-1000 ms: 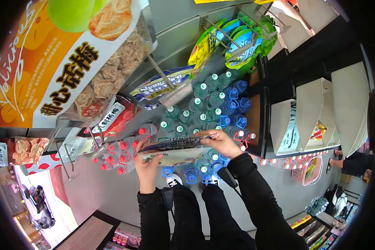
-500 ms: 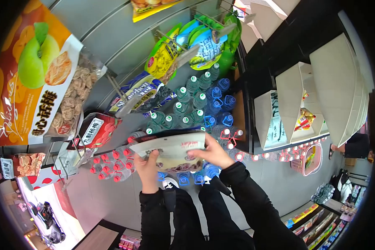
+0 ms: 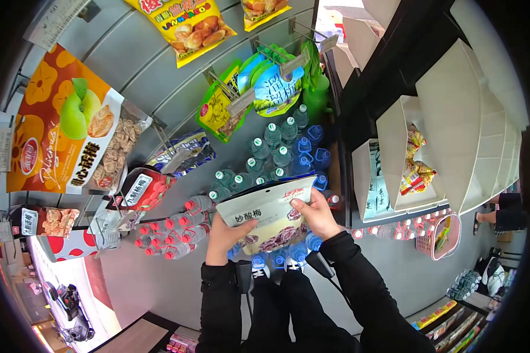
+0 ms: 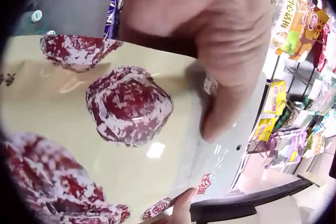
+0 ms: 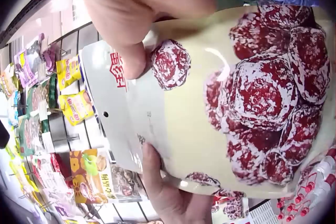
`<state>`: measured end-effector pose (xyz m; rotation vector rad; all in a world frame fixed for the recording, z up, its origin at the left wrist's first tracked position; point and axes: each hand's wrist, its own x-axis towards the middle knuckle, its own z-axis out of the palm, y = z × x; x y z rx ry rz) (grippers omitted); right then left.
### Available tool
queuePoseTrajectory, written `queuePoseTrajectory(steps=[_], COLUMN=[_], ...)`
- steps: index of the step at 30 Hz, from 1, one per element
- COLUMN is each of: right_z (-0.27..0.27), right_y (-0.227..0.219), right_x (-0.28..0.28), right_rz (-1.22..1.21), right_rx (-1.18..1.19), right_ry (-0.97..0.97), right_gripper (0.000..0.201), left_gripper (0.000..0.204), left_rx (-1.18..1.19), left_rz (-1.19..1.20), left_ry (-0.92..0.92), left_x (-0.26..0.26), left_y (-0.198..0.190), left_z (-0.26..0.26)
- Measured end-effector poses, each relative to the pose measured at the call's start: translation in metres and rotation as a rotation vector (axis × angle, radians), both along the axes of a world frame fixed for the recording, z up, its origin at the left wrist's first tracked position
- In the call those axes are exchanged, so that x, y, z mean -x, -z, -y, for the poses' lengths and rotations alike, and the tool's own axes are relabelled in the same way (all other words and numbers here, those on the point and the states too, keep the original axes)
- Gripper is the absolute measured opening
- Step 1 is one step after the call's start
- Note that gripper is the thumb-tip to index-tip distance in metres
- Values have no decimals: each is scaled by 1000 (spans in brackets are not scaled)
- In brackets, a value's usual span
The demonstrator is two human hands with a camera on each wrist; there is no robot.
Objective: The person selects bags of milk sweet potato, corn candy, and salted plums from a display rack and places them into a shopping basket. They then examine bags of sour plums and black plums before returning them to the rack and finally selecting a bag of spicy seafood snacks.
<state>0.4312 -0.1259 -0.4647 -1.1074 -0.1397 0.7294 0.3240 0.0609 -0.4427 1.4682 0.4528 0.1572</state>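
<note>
Both hands hold up a pale pouch of dried plums (image 3: pixel 271 215), its printed front tilted toward the head camera. My left hand (image 3: pixel 227 235) grips its left edge, thumb lying across the front near the black lettering. On the opposite edge, my right hand (image 3: pixel 319 215) pinches near the top corner, thumb beside the red logo. A strip of dark blue shows behind the pouch's upper edge. Large sugar-dusted plums are printed on the pouch front (image 5: pixel 262 92), seen close in the right wrist view. The fingers behind the pouch are hidden.
Snack bags hang on a slatted wall ahead, including a big orange plum bag (image 3: pixel 70 126) and a yellow bag (image 3: pixel 188 29). Green-capped bottles (image 3: pixel 271 141) and red-capped bottles (image 3: pixel 174 232) crowd the floor. Beige bins (image 3: pixel 418 159) and a pink basket (image 3: pixel 439 238) are at the right.
The pouch has turned from nearly edge-on to show its front to the head camera, still between both hands. The head view has shifted, revealing more of the wall's upper bags.
</note>
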Motion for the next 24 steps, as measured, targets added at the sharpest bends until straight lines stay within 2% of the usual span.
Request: queuePoseTrajectory(steps=[2,3,8,11,12,14,15,16,18,20,21,22,24], right_z=[-8,-13,-27,-37,-39,-41,-44,-52,-57,-72,-80,-90,-113], right_y=[-10,-13,0,7,7,7,32,20,27,16,16,18,23], right_x=[-4,-6,-27,-41,-47,-60,-71,-75,-97,-109,-115,-119,-125], right_rz=[19,48,102,188,186,187,153,0,-25,117,164,170,337], right_rx=[-3,33,56,76,77,60,-22,-196,-22,130,174,175,231], right_ry=[-28,-43,-175,-401,-400,-539,-568,-548,-387,-314,-332,-333,-330], right_gripper=[30,31,35,41,41,47,55,55,49,44,45,45,50], left_gripper=[47,39,37,38,38,38,40,43,43,43,37,30,26], left_rx=[46,48,60,135,144,155,151,147,157,165,78,-11,-16], left_rz=[-48,15,53,27,78,126,112,97,102,120,118,116,95], left_ry=[-57,-113,-158,-168,-193,-219,-239,-259,-257,-257,-216,-176,-184], left_x=[-7,-11,-15,-14,-13,-9,-6,-2,5,8,9,9,9], left_y=[-8,-5,15,27,34,44,48,52,57,57,55,52,45], left_z=[1,0,-15,-25,-26,-31,-34,-36,-43,-49,-52,-55,-58])
